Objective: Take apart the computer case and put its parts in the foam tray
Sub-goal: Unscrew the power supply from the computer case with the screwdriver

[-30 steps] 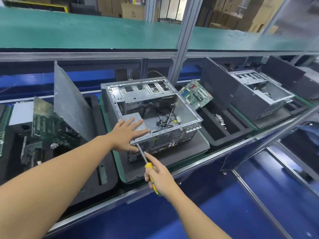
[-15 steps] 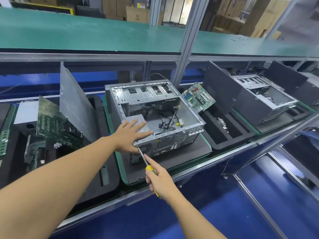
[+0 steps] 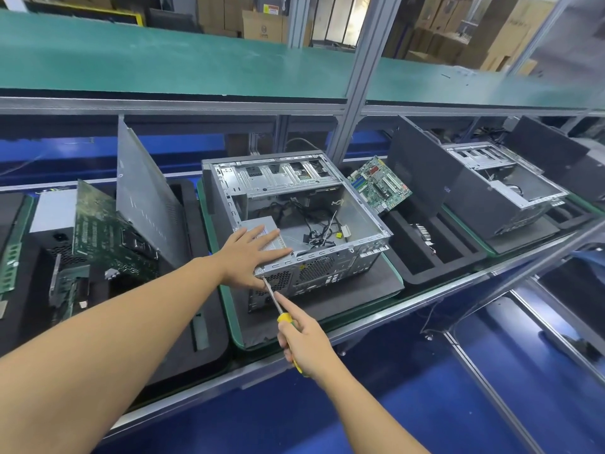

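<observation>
Our left hand point(image 3: 248, 253) lies flat, grip apart, steadying the grey metal power supply box point(image 3: 266, 232); our right hand point(image 3: 306, 342), grip clamped on the yellow-handled screwdriver point(image 3: 278, 309), works a screw on the open silver steel computer case point(image 3: 327, 257).

The left hand point(image 3: 252, 253) covers most of the power supply point(image 3: 266, 224); the screwdriver point(image 3: 278, 309) handle sits hidden in the right hand point(image 3: 306, 344) (screw too small to tell).

A green shelf point(image 3: 163, 60) runs across the top, carried on grey metal posts point(image 3: 363, 77); behind it stand stacked cardboard boxes point(image 3: 262, 24). A second opened case point(image 3: 504, 191) sits well to the right, a dark side panel point(image 3: 422, 178) leaning upright beside it; blue flooring point(image 3: 409, 404) shows below the metal rail point(image 3: 376, 319).
</observation>
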Demonstrator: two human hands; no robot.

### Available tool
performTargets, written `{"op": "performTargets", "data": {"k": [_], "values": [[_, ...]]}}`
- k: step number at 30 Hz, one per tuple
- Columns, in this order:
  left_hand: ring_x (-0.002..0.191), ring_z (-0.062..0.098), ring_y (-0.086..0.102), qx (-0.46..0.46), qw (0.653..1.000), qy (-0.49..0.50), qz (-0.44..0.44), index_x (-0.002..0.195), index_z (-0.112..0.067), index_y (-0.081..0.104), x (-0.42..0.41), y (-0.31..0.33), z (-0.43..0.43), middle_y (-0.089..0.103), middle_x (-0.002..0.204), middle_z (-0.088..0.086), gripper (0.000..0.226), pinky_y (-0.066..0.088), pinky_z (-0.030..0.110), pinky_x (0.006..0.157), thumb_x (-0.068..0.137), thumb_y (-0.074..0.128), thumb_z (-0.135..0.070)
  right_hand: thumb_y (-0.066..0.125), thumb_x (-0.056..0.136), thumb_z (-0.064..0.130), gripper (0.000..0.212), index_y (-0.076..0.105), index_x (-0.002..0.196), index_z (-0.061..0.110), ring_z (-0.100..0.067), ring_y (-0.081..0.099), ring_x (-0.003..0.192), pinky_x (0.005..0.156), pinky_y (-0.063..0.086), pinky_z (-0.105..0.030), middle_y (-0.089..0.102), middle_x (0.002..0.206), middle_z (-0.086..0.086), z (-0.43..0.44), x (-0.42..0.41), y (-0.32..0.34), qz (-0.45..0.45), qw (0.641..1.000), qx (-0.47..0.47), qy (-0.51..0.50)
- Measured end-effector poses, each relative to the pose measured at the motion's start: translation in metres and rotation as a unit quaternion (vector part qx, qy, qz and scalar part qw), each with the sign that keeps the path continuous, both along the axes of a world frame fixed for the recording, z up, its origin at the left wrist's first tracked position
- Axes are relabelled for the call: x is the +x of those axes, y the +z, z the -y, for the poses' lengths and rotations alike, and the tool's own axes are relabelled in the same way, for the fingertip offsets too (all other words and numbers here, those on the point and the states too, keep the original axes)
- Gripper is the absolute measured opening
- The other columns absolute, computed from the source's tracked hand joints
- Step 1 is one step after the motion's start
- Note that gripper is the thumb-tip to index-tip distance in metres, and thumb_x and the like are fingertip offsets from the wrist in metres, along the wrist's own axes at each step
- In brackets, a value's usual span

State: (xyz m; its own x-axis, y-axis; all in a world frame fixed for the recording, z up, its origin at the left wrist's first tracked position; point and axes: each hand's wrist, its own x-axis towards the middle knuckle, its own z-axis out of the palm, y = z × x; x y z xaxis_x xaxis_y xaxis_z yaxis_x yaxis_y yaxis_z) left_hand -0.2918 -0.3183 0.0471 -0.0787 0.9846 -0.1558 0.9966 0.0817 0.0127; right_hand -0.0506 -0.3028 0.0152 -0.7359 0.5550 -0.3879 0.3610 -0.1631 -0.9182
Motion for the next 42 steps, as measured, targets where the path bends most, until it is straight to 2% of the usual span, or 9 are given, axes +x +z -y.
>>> {"op": "performTargets", "data": {"k": [5, 7, 11, 15, 20, 25, 28, 34, 42], "values": [[0.151, 0.027, -0.016, -0.001, 1.000, 0.001, -0.003, 0.131, -0.065, -0.027, 0.001, 0.002, 0.000, -0.020, 0.164, -0.005, 0.091, -0.010, 0.049, 0.119, 0.088, 0.053, -0.066, 0.047, 0.098, 0.023, 0.055, 0.048, 0.131, 0.066, -0.010, 0.041, 0.058, 0.054, 0.041, -0.027, 0.053, 0.068, 0.008, 0.000, -0.001, 0.002, 0.021, 0.999, 0.042, 0.014], [0.151, 0.027, -0.016, -0.003, 1.000, 0.002, 0.001, 0.133, -0.064, -0.025, 0.002, 0.001, 0.000, -0.021, 0.164, -0.005, 0.091, -0.010, 0.049, 0.119, 0.087, 0.054, -0.065, 0.047, 0.096, 0.025, 0.049, 0.049, 0.135, 0.055, -0.010, 0.044, 0.056, 0.054, 0.042, -0.028, 0.056, 0.067, 0.008, 0.002, -0.002, 0.004, 0.040, 0.998, 0.038, 0.003], [0.151, 0.026, -0.016, -0.004, 1.000, 0.006, 0.009, 0.137, -0.062, -0.020, 0.002, 0.001, 0.001, -0.021, 0.164, -0.006, 0.092, -0.010, 0.048, 0.119, 0.087, 0.057, -0.063, 0.046, 0.092, 0.029, 0.030, 0.061, 0.116, 0.019, -0.016, 0.047, 0.051, 0.048, 0.039, -0.026, 0.059, 0.067, 0.000, -0.001, -0.004, 0.014, 0.041, 0.993, -0.110, -0.018], [0.151, 0.026, -0.018, -0.017, 1.000, 0.005, 0.006, 0.136, -0.063, -0.023, 0.002, 0.003, 0.000, -0.023, 0.164, -0.006, 0.102, -0.012, 0.048, 0.119, 0.083, 0.064, -0.060, 0.035, 0.098, 0.024, 0.035, 0.062, 0.109, 0.005, -0.017, 0.050, 0.054, 0.053, 0.041, -0.027, 0.061, 0.072, -0.007, -0.013, -0.001, 0.025, 0.040, 0.973, -0.226, 0.032], [0.151, 0.026, -0.019, -0.025, 1.000, 0.006, 0.001, 0.133, -0.063, -0.027, 0.001, 0.005, 0.000, -0.025, 0.163, -0.005, 0.111, -0.013, 0.048, 0.118, 0.080, 0.070, -0.056, 0.048, 0.094, 0.026, 0.035, 0.061, 0.117, 0.003, -0.018, 0.054, 0.066, 0.063, 0.049, -0.031, 0.061, 0.080, -0.007, -0.012, 0.006, 0.023, -0.042, 0.964, -0.255, 0.061], [0.151, 0.027, -0.019, -0.028, 1.000, 0.006, -0.004, 0.143, -0.058, -0.022, 0.004, 0.005, 0.001, -0.025, 0.163, -0.004, 0.111, -0.012, 0.049, 0.119, 0.081, 0.071, -0.054, 0.048, 0.103, 0.026, 0.035, 0.057, 0.129, 0.004, -0.020, 0.054, 0.059, 0.054, 0.053, -0.032, 0.057, 0.080, -0.007, -0.004, 0.009, 0.015, -0.077, 0.954, -0.290, 0.023], [0.151, 0.027, -0.020, -0.028, 1.000, 0.006, -0.005, 0.147, -0.056, -0.018, 0.004, 0.004, 0.000, -0.025, 0.163, -0.004, 0.110, -0.011, 0.049, 0.119, 0.081, 0.071, -0.054, 0.045, 0.104, 0.025, 0.038, 0.053, 0.134, 0.002, -0.015, 0.047, 0.054, 0.045, 0.042, -0.026, 0.056, 0.079, -0.007, -0.003, 0.009, 0.015, -0.090, 0.938, -0.335, -0.001], [0.151, 0.026, -0.019, -0.026, 1.000, 0.008, -0.007, 0.148, -0.055, -0.017, 0.005, 0.004, 0.000, -0.025, 0.163, -0.004, 0.109, -0.011, 0.049, 0.119, 0.081, 0.070, -0.054, 0.045, 0.103, 0.036, 0.043, 0.065, 0.110, -0.002, -0.012, 0.051, 0.056, 0.048, 0.043, -0.023, 0.063, 0.084, -0.010, -0.009, 0.007, 0.018, -0.042, 0.929, -0.366, 0.038], [0.151, 0.027, -0.019, -0.015, 1.000, 0.005, -0.011, 0.149, -0.055, -0.015, 0.005, 0.002, 0.001, -0.023, 0.164, -0.003, 0.106, -0.010, 0.049, 0.120, 0.083, 0.068, -0.053, 0.044, 0.105, 0.039, 0.035, 0.061, 0.091, 0.012, -0.012, 0.048, 0.052, 0.048, 0.044, -0.024, 0.052, 0.066, 0.001, -0.001, 0.005, 0.024, -0.018, 0.956, -0.293, 0.007]]}}
